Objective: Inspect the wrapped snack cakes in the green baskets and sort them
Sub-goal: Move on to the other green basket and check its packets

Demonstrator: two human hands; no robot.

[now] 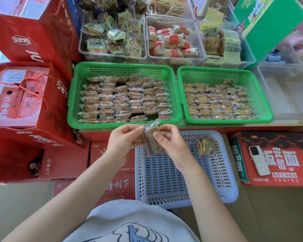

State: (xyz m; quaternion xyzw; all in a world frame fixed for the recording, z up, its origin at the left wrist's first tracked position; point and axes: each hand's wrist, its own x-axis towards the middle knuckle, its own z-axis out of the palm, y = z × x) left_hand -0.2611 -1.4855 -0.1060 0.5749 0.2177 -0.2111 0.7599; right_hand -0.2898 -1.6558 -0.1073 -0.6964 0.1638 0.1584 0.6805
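Note:
Two green baskets stand side by side: the left basket (73, 95) holds rows of brown wrapped snack cakes, the right basket (266, 102) holds paler wrapped cakes. Below them I hold one brown wrapped cake (150, 143) upright between both hands. My left hand (124, 138) pinches its left edge, and my right hand (168, 140) pinches its right side with thumb on the front. Under my hands sits a white slotted basket (224, 189) with one wrapped cake (204, 147) lying in its far right corner.
Red gift boxes (24, 95) stack at the left. Clear bins (112, 37) of other packaged snacks stand behind the green baskets. A red carton at the right carries a white phone (259, 160). A clear empty tub (287, 91) is at far right.

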